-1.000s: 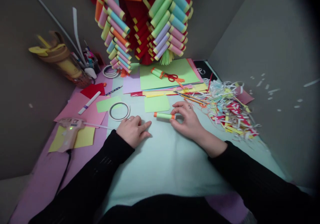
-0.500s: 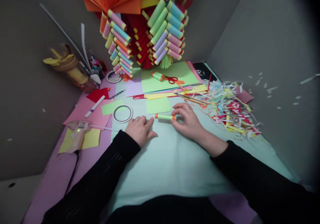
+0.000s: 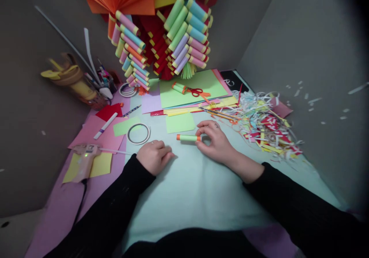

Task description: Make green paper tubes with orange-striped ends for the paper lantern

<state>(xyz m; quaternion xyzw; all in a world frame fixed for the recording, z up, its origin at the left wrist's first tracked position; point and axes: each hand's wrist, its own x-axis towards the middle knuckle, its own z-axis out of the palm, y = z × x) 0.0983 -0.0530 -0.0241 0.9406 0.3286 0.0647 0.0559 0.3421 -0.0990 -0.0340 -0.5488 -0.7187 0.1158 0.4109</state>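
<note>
A small green paper tube (image 3: 188, 138) with orange bands at both ends lies level above the pale green table cover. My right hand (image 3: 215, 139) pinches its right end between thumb and fingers. To the left of the tube, apart from it, my left hand (image 3: 154, 157) rests on the table with its fingers curled in and nothing visible in them. Close to that hand lies a white roll of double-sided tape (image 3: 138, 124). A light green paper square (image 3: 180, 123) lies just behind the tube.
At the left, a glue gun (image 3: 88, 156) rests on yellow paper, near a white marker (image 3: 105, 126). Red scissors (image 3: 197, 92) lie on stacked coloured paper at the back. Paper shreds (image 3: 266, 119) pile up at the right. Paper firecracker strings (image 3: 187, 35) hang behind.
My left hand has drawn back left from the tube, and its outstretched forefinger has curled in. My right hand still holds the tube. The whole view has shifted slightly.
</note>
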